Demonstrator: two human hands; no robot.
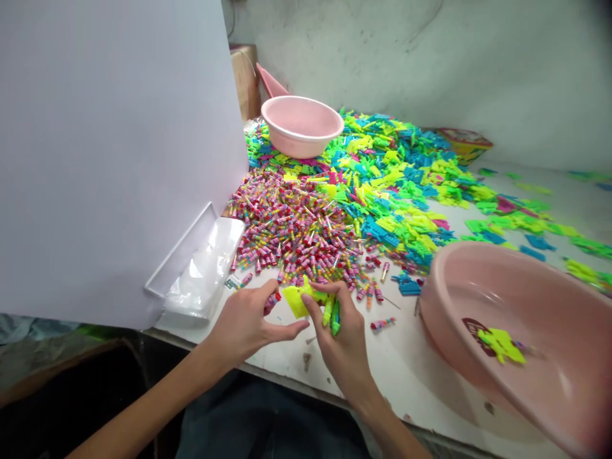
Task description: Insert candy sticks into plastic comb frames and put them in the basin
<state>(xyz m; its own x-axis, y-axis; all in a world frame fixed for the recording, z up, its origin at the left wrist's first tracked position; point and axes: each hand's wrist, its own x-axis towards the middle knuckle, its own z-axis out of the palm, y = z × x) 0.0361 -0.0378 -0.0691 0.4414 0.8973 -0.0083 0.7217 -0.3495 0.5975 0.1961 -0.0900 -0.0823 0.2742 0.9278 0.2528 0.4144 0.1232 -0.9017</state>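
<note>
My left hand [243, 322] pinches a small pink striped plastic tube [271, 303] at the front of a heap of similar striped tubes [287, 233]. My right hand [342, 338] grips green plastic sticks [333, 317] and a neon yellow plastic piece [297, 301], which reaches towards my left hand. Behind the tubes lies a large heap of neon green, yellow and blue plastic pieces [382, 172]. To the right of my right hand, a tilted pink plastic basin [478, 280] holds a lime green piece [501, 344].
A second pink basin [301, 126] sits on the heap at the back. A tall white board [109, 153] rises on the left, before a clear tray with a plastic bag [201, 268]. The white table edge [287, 370] runs along the front, with a dark bin [62, 401] below.
</note>
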